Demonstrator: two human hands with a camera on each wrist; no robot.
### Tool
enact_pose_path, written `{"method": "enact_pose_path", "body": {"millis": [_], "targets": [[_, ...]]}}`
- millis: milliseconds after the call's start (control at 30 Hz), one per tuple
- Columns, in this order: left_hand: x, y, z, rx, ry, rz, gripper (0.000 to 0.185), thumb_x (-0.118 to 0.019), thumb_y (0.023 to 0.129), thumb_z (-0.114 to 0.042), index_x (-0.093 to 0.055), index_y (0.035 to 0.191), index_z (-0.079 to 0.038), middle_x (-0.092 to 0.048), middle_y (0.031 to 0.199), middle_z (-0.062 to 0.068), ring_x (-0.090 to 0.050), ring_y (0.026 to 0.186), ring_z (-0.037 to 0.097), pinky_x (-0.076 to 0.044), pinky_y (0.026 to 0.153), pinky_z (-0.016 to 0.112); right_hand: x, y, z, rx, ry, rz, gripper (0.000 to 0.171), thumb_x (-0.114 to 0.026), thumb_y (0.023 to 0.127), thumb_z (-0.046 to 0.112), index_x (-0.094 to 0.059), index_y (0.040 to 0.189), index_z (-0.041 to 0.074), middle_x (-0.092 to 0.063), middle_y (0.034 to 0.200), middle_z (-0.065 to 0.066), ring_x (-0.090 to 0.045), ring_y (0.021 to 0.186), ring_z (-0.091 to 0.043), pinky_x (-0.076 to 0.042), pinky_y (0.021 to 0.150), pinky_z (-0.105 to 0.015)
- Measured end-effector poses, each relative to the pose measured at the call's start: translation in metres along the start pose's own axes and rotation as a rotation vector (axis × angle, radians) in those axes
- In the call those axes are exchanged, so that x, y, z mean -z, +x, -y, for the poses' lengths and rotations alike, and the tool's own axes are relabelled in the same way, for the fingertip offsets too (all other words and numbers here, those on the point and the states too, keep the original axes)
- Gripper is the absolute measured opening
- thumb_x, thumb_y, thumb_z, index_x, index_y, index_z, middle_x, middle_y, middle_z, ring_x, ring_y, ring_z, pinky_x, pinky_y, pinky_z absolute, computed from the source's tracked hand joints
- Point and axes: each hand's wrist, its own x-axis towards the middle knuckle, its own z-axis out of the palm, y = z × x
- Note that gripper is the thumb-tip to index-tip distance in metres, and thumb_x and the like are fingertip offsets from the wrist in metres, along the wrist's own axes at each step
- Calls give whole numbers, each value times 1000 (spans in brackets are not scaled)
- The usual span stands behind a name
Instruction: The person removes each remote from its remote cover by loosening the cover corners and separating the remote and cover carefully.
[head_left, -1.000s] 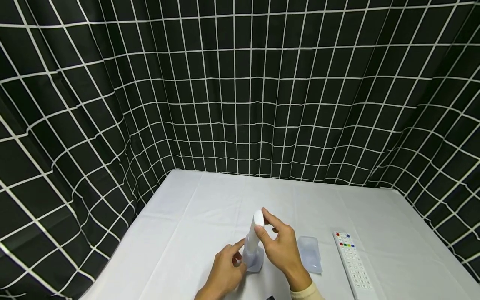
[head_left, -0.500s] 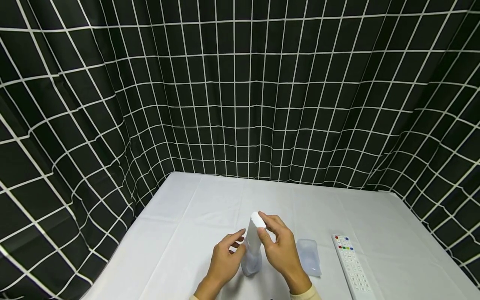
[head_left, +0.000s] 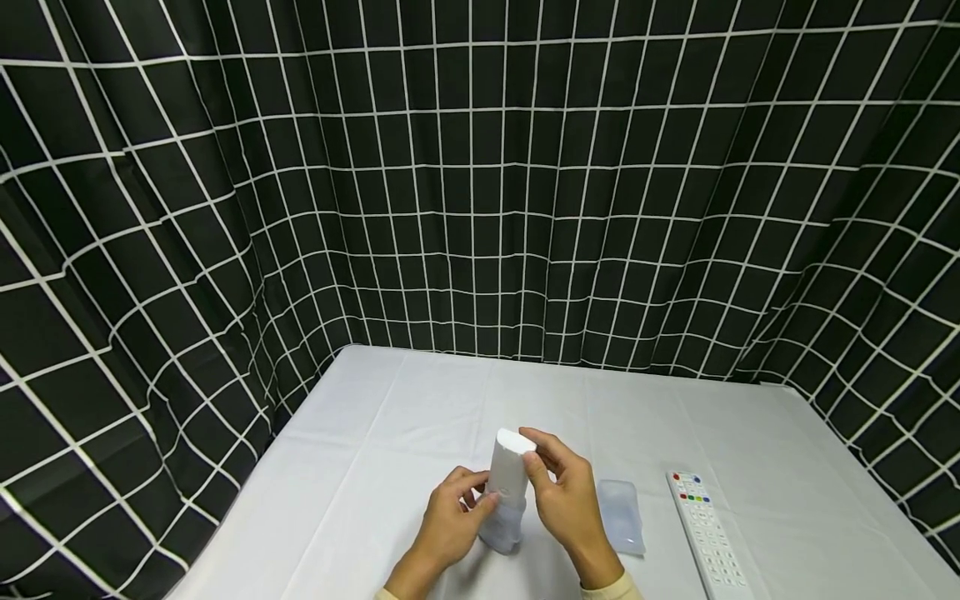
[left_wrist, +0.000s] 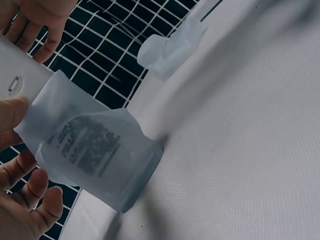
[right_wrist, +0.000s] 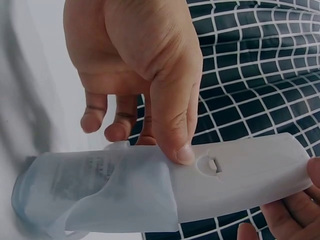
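A white remote control (head_left: 508, 471) stands tilted, its lower part inside a translucent bluish silicone cover (head_left: 501, 525). Its back, with a small battery latch, shows in the right wrist view. My right hand (head_left: 566, 492) grips the bare top end between thumb and fingers. At the cover's upper edge, my left hand (head_left: 453, 517) pinches the remote between thumb and index finger, the thumb lying on white plastic right by the rim. The other left fingers hang loosely curled, as the left wrist view shows. Printed text appears blurred through the cover.
A second translucent cover (head_left: 620, 517) lies on the white tablecloth (head_left: 420, 417), right of my right hand. Farther right is another white remote control (head_left: 707, 529), buttons up. Black curtains (head_left: 487, 208) with a white grid surround the table's back and sides.
The remote has turned so its broad face shows more to the head camera. My left thumb and fingers have shifted on it near the cover's edge. The cover's bottom has moved slightly nearer.
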Motion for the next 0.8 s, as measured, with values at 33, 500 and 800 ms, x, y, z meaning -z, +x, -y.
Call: {"method": "enact_pose_path", "body": {"millis": [33,500,800], "targets": [[0,0,0,0,-2,2,29,-71,88,-17,-69,113,-2,-57,91,-3,-51,73,12,-46,61,25,0,0,0,6,0,0,27,-57,90,-13,-64,115,-5,-69,103,-10,-66,96,-23,-51,87,-39],[6,1,-10,78,-102,50,27,-73,86,-11,-69,111,1,-58,58,3,-50,50,6,-39,47,19,-2,-2,-1,31,-85,-61,22,-66,90,1,-67,113,-2,-69,88,-2,-61,78,-17,-50,65,-30],[14,3,0,178,-218,163,26,-61,93,-11,-67,113,5,-66,66,9,-54,53,12,-43,53,23,-2,-1,0,56,-94,-84,17,-69,87,0,-70,104,-1,-68,83,1,-59,70,-15,-49,60,-28]]}}
